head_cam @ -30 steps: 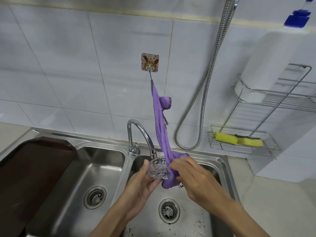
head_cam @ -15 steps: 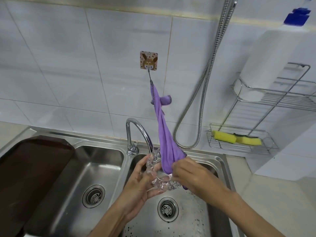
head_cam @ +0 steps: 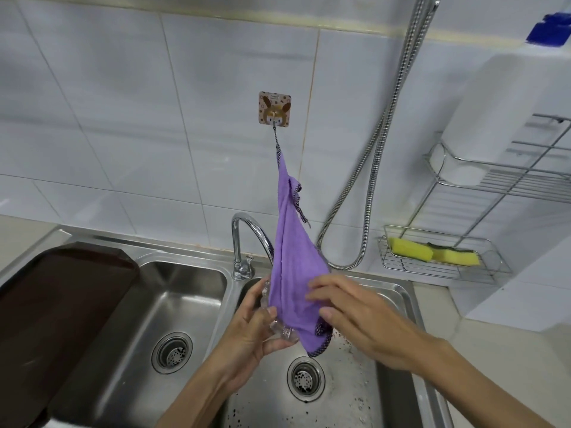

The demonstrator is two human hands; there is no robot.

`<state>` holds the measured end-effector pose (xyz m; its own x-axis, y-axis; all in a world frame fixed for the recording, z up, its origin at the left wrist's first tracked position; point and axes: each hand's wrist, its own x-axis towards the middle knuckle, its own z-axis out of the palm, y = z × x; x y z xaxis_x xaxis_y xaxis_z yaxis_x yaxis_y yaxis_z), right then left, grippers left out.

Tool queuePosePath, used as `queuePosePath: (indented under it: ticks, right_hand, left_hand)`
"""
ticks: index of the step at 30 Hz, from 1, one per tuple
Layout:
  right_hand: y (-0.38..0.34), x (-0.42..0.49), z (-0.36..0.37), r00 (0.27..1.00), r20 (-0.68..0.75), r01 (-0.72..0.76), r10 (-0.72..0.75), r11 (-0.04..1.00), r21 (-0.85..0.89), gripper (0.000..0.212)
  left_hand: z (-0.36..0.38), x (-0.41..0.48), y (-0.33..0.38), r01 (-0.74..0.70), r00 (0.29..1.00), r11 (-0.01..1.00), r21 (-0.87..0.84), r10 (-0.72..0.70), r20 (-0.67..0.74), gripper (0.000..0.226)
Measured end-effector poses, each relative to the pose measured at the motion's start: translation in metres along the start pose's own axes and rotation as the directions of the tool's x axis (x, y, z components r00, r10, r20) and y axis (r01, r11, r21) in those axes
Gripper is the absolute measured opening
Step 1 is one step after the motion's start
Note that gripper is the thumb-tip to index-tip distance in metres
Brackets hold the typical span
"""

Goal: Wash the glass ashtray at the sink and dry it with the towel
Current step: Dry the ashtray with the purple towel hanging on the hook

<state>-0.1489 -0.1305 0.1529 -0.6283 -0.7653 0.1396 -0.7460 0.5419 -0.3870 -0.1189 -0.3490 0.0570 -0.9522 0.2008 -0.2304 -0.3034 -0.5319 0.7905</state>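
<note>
The clear glass ashtray (head_cam: pixel 278 327) is held over the right sink basin (head_cam: pixel 380 359) in my left hand (head_cam: pixel 250 332), fingers curled round its left and lower rim. A purple towel (head_cam: pixel 292 273) hangs from a wall hook (head_cam: pixel 274 108) and drapes over the ashtray, hiding most of the glass. My right hand (head_cam: pixel 355 316) lies on the towel's right side, fingers spread and pressing the cloth against the ashtray. The chrome tap (head_cam: pixel 247 239) curves behind the towel.
The left basin (head_cam: pixel 148 319) is partly covered by a dark brown tray (head_cam: pixel 52 304). A wire rack (head_cam: pixel 445 267) on the right holds yellow sponges (head_cam: pixel 432 250). A metal shower hose (head_cam: pixel 380 143) hangs down the tiled wall. Dark specks dot the right basin floor.
The towel has spread from a twisted bunch into a flat sheet over the ashtray. My right hand has gone from pinching the cloth to resting on it with fingers apart.
</note>
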Motion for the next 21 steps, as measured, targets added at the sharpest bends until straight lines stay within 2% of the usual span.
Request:
queuePosePath:
  ticks: [1, 3, 5, 7, 10, 13, 15, 17, 21]
  right_hand:
    - [0.004, 0.0, -0.005, 0.999, -0.006, 0.044, -0.045, 0.995, -0.087, 0.046]
    - [0.009, -0.004, -0.006, 0.986, 0.109, 0.147, -0.126, 0.965, -0.215, 0.047]
    - [0.006, -0.006, 0.002, 0.969, 0.22, 0.17, -0.116, 0.955, -0.244, 0.056]
    - [0.001, -0.004, 0.011, 0.958, 0.273, 0.154, -0.083, 0.956, -0.25, 0.066]
    - [-0.004, 0.001, 0.013, 0.958, 0.279, 0.135, -0.066, 0.963, -0.234, 0.076]
    - [-0.003, 0.001, 0.002, 0.972, 0.215, 0.142, -0.095, 0.966, -0.217, 0.064]
    - [-0.003, 0.003, 0.002, 0.938, 0.302, 0.251, -0.169, 0.933, -0.258, 0.06]
    - [-0.005, 0.008, 0.008, 0.902, 0.391, 0.319, -0.185, 0.894, -0.314, 0.067]
    - [-0.01, 0.02, 0.015, 0.939, 0.33, 0.237, -0.099, 0.881, -0.409, 0.077]
  left_hand:
    - [-0.001, 0.0, 0.002, -0.003, 1.0, 1.0, -0.006, 0.003, 0.007, 0.05]
    - [-0.002, -0.001, 0.006, -0.013, 1.0, 1.0, -0.016, 0.013, 0.009, 0.052]
    - [-0.002, -0.002, 0.008, -0.026, 0.999, 1.0, 0.002, 0.026, 0.032, 0.056]
    - [0.0, -0.004, 0.009, -0.035, 0.998, 0.999, 0.026, 0.033, 0.06, 0.053]
    - [-0.001, -0.007, 0.009, -0.036, 0.998, 0.998, 0.044, 0.033, 0.057, 0.051]
    - [-0.004, -0.009, 0.011, -0.031, 0.998, 0.998, 0.054, 0.028, 0.05, 0.054]
    - [-0.007, -0.01, 0.013, -0.023, 0.999, 0.998, 0.062, 0.02, 0.049, 0.053]
    - [-0.007, -0.01, 0.014, -0.011, 0.998, 0.995, 0.099, 0.004, 0.066, 0.054]
    - [-0.006, -0.01, 0.011, 0.0, 0.997, 0.995, 0.103, -0.009, 0.081, 0.059]
